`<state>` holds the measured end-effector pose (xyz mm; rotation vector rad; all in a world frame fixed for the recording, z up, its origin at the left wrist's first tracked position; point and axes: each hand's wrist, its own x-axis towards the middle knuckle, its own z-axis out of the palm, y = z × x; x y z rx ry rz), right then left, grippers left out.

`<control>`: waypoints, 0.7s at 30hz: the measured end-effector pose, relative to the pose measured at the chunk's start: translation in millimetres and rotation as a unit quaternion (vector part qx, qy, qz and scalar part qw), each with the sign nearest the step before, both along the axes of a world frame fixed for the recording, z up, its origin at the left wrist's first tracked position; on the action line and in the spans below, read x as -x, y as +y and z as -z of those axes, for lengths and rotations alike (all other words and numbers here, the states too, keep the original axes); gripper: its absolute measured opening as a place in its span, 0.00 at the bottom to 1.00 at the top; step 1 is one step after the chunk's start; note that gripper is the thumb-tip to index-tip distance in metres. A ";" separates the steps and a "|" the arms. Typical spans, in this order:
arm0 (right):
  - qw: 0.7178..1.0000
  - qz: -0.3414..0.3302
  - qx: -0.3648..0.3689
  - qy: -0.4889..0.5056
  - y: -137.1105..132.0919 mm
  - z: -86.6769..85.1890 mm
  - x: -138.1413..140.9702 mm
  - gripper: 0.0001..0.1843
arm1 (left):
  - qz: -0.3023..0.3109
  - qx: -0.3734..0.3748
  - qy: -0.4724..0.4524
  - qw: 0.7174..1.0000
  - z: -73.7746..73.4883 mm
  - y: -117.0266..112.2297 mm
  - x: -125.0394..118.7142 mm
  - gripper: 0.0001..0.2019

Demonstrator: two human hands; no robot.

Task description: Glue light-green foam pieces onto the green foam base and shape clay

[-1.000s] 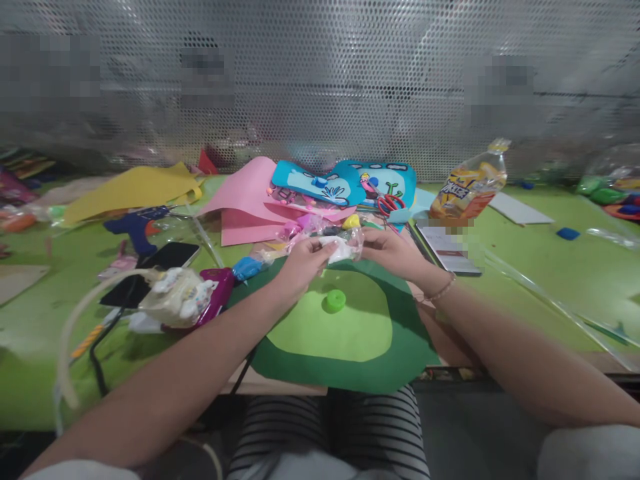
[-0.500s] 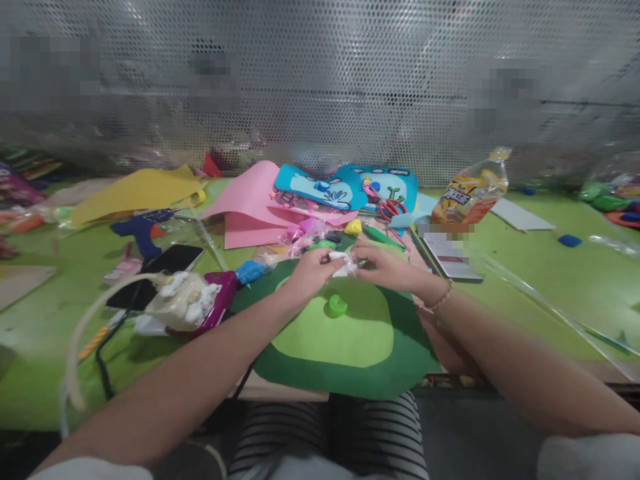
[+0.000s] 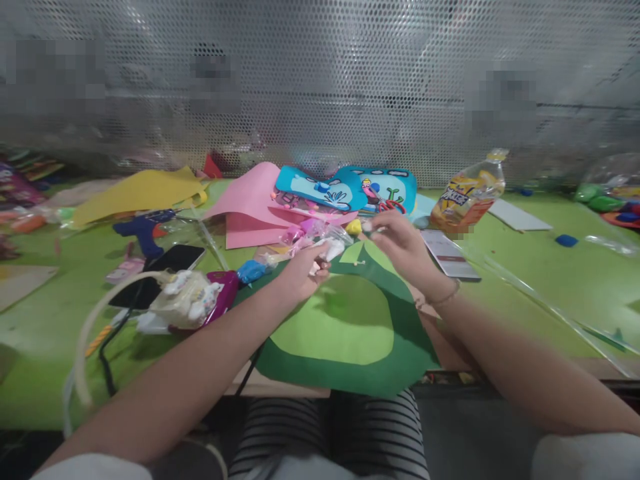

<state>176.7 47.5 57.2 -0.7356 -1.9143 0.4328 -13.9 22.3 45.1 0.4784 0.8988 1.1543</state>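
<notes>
My left hand [image 3: 304, 272] is closed around a white lump of what looks like modelling clay [image 3: 331, 249] in a clear plastic wrapper, above the upper edge of the green paper. My right hand [image 3: 403, 245] is raised to the right of it, fingertips pinched near a yellow lump [image 3: 354, 227]. A small pale bit seems to show at those fingertips, too blurred to name. Below both hands lies a dark green paper shape [image 3: 413, 347] with a light green paper piece [image 3: 350, 340] on it. A small bright green lump [image 3: 338, 303] rests on the light green piece, smeared by blur.
Behind lie blue decorated pieces [image 3: 345, 190], red-handled scissors [image 3: 393, 205] and pink paper [image 3: 250, 200]. At left are a blue glue gun [image 3: 143, 233], a dark phone [image 3: 187, 257] and a cable-bearing charger [image 3: 183, 300]. At right are another phone [image 3: 450, 255] and a plastic bottle [image 3: 473, 193].
My hands, together at the white lump before, are now apart. My right hand has moved up and right; my left hand has moved slightly left and down, keeping the wrapped lump.
</notes>
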 end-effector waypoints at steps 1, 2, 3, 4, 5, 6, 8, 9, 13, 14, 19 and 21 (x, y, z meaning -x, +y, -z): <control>0.996 -0.021 -0.058 -0.072 -9.2 0.2 5.5 0.09 | 0.000 0.017 -0.005 1.000 -0.9 0.1 -0.2 0.05; 0.984 -0.045 -0.098 -0.138 -17.6 1.3 11.1 0.10 | 0.001 0.027 -0.009 1.000 -1.7 0.0 -0.5 0.05; 0.971 -0.057 -0.130 -0.191 -24.8 3.4 16.3 0.12 | 0.002 0.031 -0.013 0.999 -2.4 -0.1 -1.0 0.05; 0.959 -0.061 -0.149 -0.234 -30.3 6.4 20.8 0.14 | 0.004 0.029 -0.018 0.999 -2.9 -0.4 -1.4 0.05; 0.948 -0.057 -0.159 -0.269 -34.1 9.9 24.5 0.15 | 0.006 0.021 -0.025 0.999 -3.4 -0.8 -1.9 0.05; 0.940 -0.050 -0.162 -0.295 -36.3 13.6 27.3 0.17 | 0.008 0.010 -0.031 0.999 -4.0 -1.3 -2.2 0.05; 0.930 -0.039 -0.157 -0.329 -37.9 20.3 30.6 0.20 | 0.002 0.003 -0.037 0.999 -5.5 -2.2 -2.6 0.06; 0.928 -0.037 -0.155 -0.337 -38.1 22.8 31.5 0.22 | -0.005 0.005 -0.038 0.999 -6.4 -2.8 -2.8 0.06; 0.922 -0.027 -0.159 -0.352 -40.7 25.6 34.3 0.26 | -0.028 0.019 -0.055 0.998 -10.2 -5.1 -4.7 0.09; 0.920 -0.023 -0.158 -0.357 -42.0 25.1 35.2 0.25 | -0.032 0.022 -0.058 0.998 -10.4 -5.5 -5.7 0.10; 0.918 -0.025 -0.148 -0.368 -45.7 22.7 39.0 0.25 | -0.006 0.012 -0.069 0.998 -5.8 -3.8 -9.3 0.12; 0.920 -0.035 -0.153 -0.360 -44.7 20.8 37.5 0.24 | 0.003 -0.011 -0.056 0.998 -3.4 -2.0 -8.6 0.10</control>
